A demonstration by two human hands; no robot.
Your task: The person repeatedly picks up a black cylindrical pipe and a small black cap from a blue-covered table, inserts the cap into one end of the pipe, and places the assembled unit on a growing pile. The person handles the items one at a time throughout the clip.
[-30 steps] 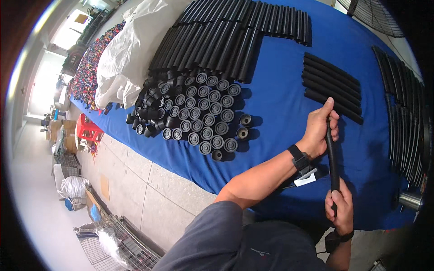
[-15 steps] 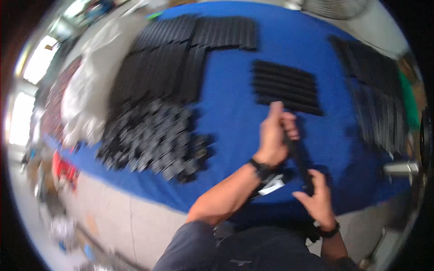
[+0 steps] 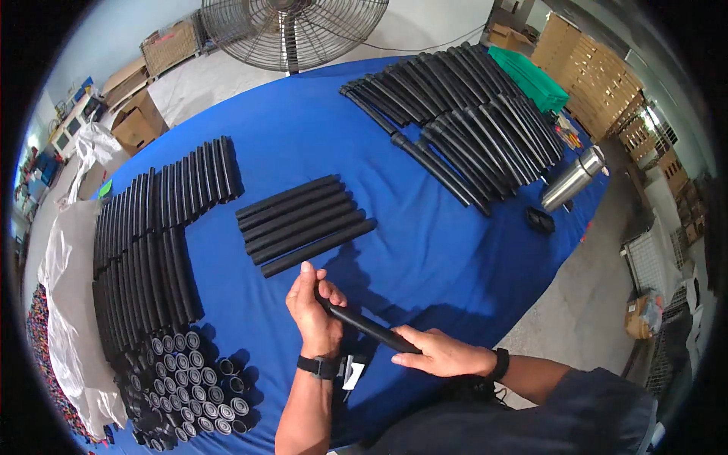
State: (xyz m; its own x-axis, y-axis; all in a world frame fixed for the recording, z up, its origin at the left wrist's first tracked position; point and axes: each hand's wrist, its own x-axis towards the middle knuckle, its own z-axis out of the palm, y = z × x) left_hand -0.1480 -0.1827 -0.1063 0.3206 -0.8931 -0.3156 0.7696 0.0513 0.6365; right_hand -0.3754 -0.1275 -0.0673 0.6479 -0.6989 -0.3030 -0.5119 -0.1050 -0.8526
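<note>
A black tube (image 3: 369, 326) slants between my hands above the near part of the table. My left hand (image 3: 312, 312) wraps round its upper left end, the thumb pointing away from me. At the lower right end my right hand (image 3: 446, 352) grips the tube between thumb and fingers. Just beyond my left hand lies a small row of black tubes (image 3: 303, 224), side by side on the blue cloth (image 3: 425, 265). Left of my left wrist, many round black caps (image 3: 199, 393) with ringed faces stand crowded together.
More black tubes (image 3: 144, 273) lie in rows at the left, beside white plastic sheeting (image 3: 68, 303). Tubes with wider ends (image 3: 462, 114) fill the far right, near a green bin (image 3: 531, 80) and a steel flask (image 3: 574, 178). A large fan (image 3: 292, 30) stands beyond the table.
My view has swung to the right, bringing the fan and flask into sight. My right hand, with thumb and fingers spread before, now closes on the tube's lower end. My left hand keeps its hold.
</note>
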